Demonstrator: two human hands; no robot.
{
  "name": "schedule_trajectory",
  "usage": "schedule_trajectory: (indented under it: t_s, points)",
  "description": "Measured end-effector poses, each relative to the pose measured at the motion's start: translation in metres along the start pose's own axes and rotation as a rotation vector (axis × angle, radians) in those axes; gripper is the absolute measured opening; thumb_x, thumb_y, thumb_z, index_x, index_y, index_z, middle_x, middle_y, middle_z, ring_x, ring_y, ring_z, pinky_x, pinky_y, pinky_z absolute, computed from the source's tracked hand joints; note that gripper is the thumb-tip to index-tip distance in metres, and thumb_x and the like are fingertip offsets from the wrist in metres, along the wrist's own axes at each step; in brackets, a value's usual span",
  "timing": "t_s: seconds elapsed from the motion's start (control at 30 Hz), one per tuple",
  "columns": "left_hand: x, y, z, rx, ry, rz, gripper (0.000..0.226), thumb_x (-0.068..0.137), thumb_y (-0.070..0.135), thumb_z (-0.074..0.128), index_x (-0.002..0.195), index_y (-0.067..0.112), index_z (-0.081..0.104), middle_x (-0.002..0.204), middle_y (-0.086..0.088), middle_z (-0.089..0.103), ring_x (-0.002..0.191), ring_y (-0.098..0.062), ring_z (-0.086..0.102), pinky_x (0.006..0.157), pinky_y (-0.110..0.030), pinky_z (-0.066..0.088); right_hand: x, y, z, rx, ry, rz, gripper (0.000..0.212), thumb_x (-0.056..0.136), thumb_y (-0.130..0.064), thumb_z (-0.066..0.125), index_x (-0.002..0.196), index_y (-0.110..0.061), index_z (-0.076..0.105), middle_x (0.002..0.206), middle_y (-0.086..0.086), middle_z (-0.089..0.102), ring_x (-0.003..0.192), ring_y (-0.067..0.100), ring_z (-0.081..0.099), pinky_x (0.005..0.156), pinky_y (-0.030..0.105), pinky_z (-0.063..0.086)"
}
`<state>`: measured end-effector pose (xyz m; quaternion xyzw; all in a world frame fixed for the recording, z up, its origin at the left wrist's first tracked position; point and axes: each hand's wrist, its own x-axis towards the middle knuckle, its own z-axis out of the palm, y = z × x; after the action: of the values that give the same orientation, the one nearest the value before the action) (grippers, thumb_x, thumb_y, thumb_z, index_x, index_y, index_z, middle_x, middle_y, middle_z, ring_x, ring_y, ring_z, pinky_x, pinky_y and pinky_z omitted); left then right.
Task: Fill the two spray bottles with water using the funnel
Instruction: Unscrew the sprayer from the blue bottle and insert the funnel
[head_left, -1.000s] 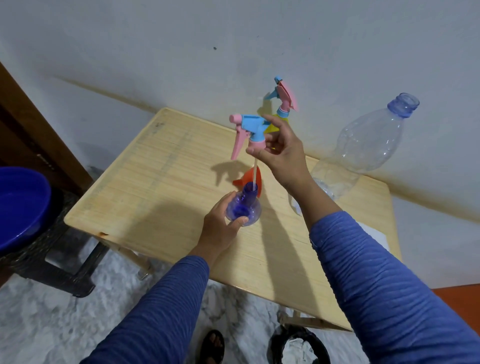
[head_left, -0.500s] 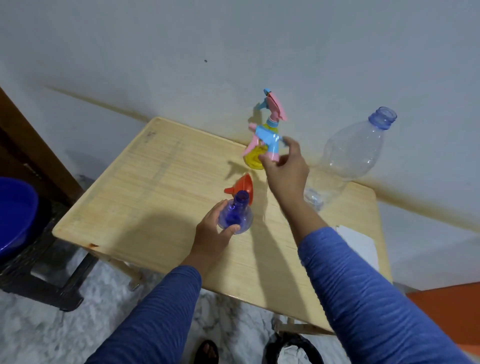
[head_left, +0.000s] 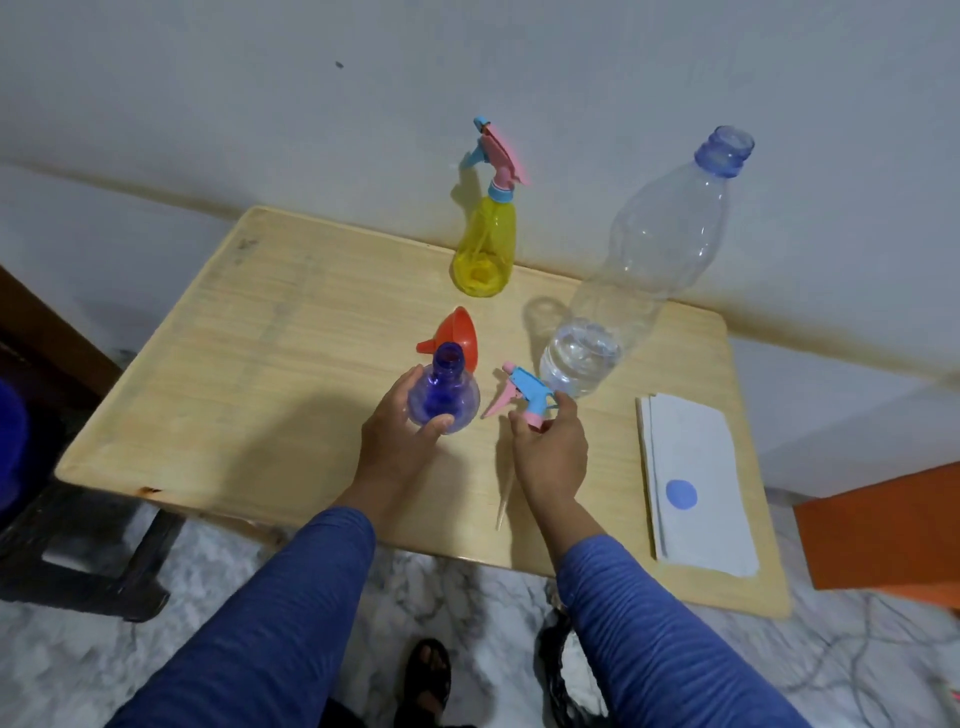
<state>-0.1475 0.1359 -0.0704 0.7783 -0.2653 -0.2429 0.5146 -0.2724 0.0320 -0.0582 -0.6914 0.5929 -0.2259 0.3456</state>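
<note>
My left hand (head_left: 397, 431) grips the blue spray bottle (head_left: 443, 395), which stands upright on the wooden table (head_left: 249, 374) with its neck uncapped. My right hand (head_left: 550, 449) holds its blue and pink spray head (head_left: 524, 392) low over the table, the dip tube (head_left: 504, 499) lying along the tabletop toward me. An orange funnel (head_left: 457, 335) lies on its side just behind the blue bottle. The yellow spray bottle (head_left: 485, 249) stands at the back with its spray head on. A large clear bottle (head_left: 644, 265), uncapped, holds a little water at its bottom.
Folded white paper (head_left: 696, 478) with a blue cap (head_left: 681, 495) on it lies at the table's right. A wall runs right behind the table. A dark stool (head_left: 78, 551) stands at the left, an orange object (head_left: 883, 530) at the right. My sandalled foot (head_left: 426, 675) shows below.
My right hand lifted the spray head out of the blue bottle, then brought it down to the table right of the bottle. The left hand kept hold of the bottle.
</note>
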Motion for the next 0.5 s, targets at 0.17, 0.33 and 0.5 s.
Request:
schedule_trajectory:
  t_s: [0.17, 0.33, 0.5]
  points:
    - [0.001, -0.002, 0.001, 0.071, 0.025, -0.040, 0.066, 0.079, 0.025, 0.071, 0.138, 0.028, 0.041, 0.132, 0.004, 0.054, 0.110, -0.015, 0.055, 0.082, -0.022, 0.039, 0.001, 0.013, -0.001, 0.057, -0.083, 0.016, 0.061, 0.081, -0.030, 0.068, 0.135, -0.017, 0.043, 0.104, 0.006, 0.065, 0.094, 0.022, 0.062, 0.073, 0.029, 0.046]
    - [0.003, -0.004, 0.000, 0.046, 0.003, -0.038, 0.070, 0.072, 0.036, 0.073, 0.136, 0.031, 0.043, 0.129, 0.006, 0.056, 0.109, -0.014, 0.057, 0.087, -0.024, 0.043, 0.003, 0.013, -0.007, 0.042, -0.047, 0.022, 0.066, 0.082, -0.040, 0.066, 0.139, -0.021, 0.038, 0.115, 0.004, 0.050, 0.100, 0.016, 0.055, 0.076, 0.026, 0.040]
    - [0.003, -0.010, 0.000, 0.072, 0.015, -0.022, 0.069, 0.077, 0.037, 0.074, 0.137, 0.032, 0.041, 0.131, 0.006, 0.055, 0.113, -0.013, 0.054, 0.093, -0.029, 0.046, 0.002, -0.005, -0.002, 0.159, 0.002, -0.166, 0.039, 0.086, -0.033, 0.064, 0.121, -0.018, 0.057, 0.107, 0.001, 0.056, 0.090, 0.008, 0.052, 0.070, 0.006, 0.036]
